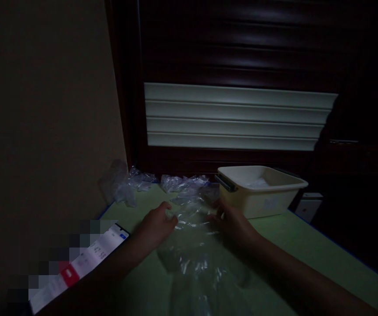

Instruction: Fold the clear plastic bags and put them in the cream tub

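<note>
A clear plastic bag (193, 245) lies spread on the green table top (294, 245) in front of me. My left hand (157, 226) grips the bag's far edge on the left, fingers curled over the film. My right hand (233, 224) holds the same edge on the right, close to a cream plastic tub (261, 191). The room is dim and the bag's outline is hard to follow.
More crumpled clear bags (156, 182) are heaped along the table's back edge by the wall. The cream tub stands at the back right. A lit phone screen (83, 263) sits at the lower left. A dark shutter (235, 114) rises behind the table.
</note>
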`<move>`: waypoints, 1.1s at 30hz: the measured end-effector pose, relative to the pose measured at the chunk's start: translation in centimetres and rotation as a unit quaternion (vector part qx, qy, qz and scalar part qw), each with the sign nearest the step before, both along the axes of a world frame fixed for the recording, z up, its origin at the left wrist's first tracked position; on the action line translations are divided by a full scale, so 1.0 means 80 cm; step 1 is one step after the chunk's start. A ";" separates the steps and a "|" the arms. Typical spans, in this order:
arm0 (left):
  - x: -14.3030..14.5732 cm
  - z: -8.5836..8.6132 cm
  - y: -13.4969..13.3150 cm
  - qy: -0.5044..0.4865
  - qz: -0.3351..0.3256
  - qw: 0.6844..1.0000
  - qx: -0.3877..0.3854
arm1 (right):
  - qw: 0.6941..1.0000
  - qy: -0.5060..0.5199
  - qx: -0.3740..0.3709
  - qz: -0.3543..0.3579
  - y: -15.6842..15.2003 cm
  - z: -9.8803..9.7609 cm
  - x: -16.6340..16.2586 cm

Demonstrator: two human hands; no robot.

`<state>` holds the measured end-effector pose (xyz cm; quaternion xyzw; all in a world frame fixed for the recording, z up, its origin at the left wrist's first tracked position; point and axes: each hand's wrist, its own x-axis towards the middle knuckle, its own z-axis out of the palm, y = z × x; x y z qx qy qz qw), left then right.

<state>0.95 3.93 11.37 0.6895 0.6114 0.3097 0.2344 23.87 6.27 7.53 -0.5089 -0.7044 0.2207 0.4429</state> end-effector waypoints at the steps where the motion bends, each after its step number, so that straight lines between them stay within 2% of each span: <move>1: -0.001 0.001 -0.003 0.057 0.006 0.998 0.022 | 0.999 -0.031 0.010 0.004 0.001 -0.002 0.003; 4: 0.002 0.007 -0.015 0.201 0.000 0.975 0.090 | 0.993 -0.109 0.043 0.016 0.000 -0.001 0.008; 7: 0.010 0.006 -0.026 0.281 -0.067 0.947 0.139 | 0.983 -0.164 0.082 0.018 -0.005 0.004 0.005; 11: 0.017 -0.015 -0.029 0.311 -0.207 0.912 0.169 | 0.970 -0.205 0.124 0.044 -0.020 0.008 -0.010; 14: 0.014 -0.036 -0.025 0.301 -0.269 0.900 0.168 | 0.959 -0.251 0.102 0.087 -0.033 0.005 -0.022; 16: 0.010 -0.045 -0.022 0.327 -0.260 0.894 0.161 | 0.946 -0.302 0.048 0.106 -0.037 -0.001 -0.025; 18: 0.006 -0.047 -0.018 0.380 -0.205 0.886 0.170 | 0.930 -0.347 0.006 0.117 -0.037 -0.006 -0.024; 22: 0.000 -0.035 -0.011 0.437 -0.068 0.879 0.179 | 0.921 -0.369 -0.027 0.125 -0.031 -0.011 -0.014; 24: 0.000 -0.026 -0.009 0.443 -0.021 0.878 0.181 | 0.920 -0.369 -0.039 0.129 -0.027 -0.009 -0.010; 26: 0.002 -0.019 -0.009 0.445 -0.002 0.871 0.208 | 0.918 -0.371 -0.044 0.134 -0.025 -0.007 -0.008; 28: 0.007 -0.017 -0.012 0.432 -0.040 0.866 0.250 | 0.915 -0.376 -0.045 0.141 -0.025 -0.006 -0.007; 30: 0.012 -0.020 -0.018 0.401 -0.113 0.868 0.270 | 0.912 -0.382 -0.044 0.145 -0.024 -0.006 -0.007; 33: 0.015 -0.030 -0.029 0.360 -0.211 0.888 0.195 | 0.911 -0.386 -0.036 0.138 -0.021 -0.008 -0.003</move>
